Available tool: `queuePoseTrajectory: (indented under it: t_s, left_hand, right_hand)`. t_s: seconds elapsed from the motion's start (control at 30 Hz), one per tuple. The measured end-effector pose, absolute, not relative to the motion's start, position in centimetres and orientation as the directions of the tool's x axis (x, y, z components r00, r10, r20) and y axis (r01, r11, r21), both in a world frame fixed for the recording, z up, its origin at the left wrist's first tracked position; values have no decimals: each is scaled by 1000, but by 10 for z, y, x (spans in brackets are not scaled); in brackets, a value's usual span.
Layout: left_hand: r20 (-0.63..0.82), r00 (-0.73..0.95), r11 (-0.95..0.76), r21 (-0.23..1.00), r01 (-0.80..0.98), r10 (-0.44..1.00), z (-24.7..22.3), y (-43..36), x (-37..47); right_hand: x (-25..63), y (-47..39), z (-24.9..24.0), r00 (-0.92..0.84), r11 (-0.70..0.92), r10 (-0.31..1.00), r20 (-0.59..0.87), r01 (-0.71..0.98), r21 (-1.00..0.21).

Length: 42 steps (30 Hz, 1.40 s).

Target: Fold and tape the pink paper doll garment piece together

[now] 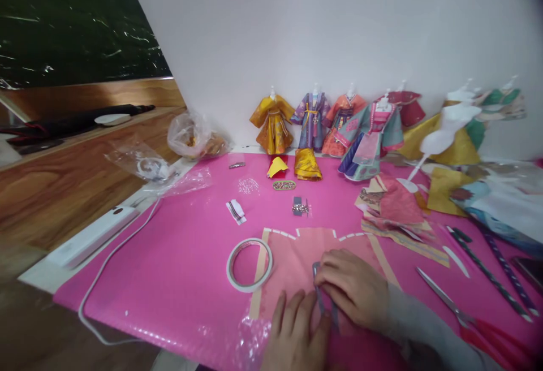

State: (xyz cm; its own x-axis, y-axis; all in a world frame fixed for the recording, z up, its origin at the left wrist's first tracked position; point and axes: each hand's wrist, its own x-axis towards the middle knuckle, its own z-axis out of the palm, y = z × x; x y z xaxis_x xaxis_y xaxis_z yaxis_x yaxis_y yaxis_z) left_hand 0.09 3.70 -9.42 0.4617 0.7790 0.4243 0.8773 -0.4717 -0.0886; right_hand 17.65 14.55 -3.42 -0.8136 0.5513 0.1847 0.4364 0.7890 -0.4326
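Observation:
A pink cloth piece (297,252) lies flat on the pink table cover, with pale tape along its sides and short white strips at its top edge. On it lies a narrow grey-purple strip (316,272), partly hidden by my hands. My right hand (356,286) is closed with its fingertips pressed together on this strip. My left hand (294,326) rests at the lower edge of the cloth, fingers stretched out and apart, the thumb beside the strip's lower end. A roll of white tape (231,266) overlaps the cloth's left edge.
Scissors (449,300) with red handles and two dark pens (487,272) lie at the right. Fabric scraps (399,207) are piled behind them. Several small dressed forms (274,125) stand along the wall. A power strip (95,235) with a white cable is at left.

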Motion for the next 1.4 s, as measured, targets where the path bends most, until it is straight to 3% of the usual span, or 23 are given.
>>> queuePoseTrajectory:
  t_s: [0.13, 0.33, 0.43, 0.57, 0.67, 1.4]
  left_hand:
    - [462, 388, -408, -61, 911, 797, -96, 33, 4]
    - [424, 501, -493, -137, 859, 755, -100, 38, -7]
    - [401, 492, -477, -146, 867, 773, -101, 40, -9]
    - [400, 495, -465, -178, 867, 771, -96, 41, -6]
    - [402, 511, -471, -202, 859, 760, -89, 41, -3]
    - [403, 513, -452, -243, 858, 758, -90, 41, -1]
  right_hand:
    - [176, 149, -37, -838, 811, 514, 182, 406, -421]
    - [177, 155, -42, -853, 823, 490, 178, 386, -417]
    - [174, 151, -42, -806, 786, 557, 199, 434, -441]
    - [165, 144, -42, -618, 626, 759, 204, 608, -488]
    - [160, 142, -42, -518, 528, 837, 177, 678, -511]
    - [155, 135, -38, -480, 469, 869, 116, 730, -497]
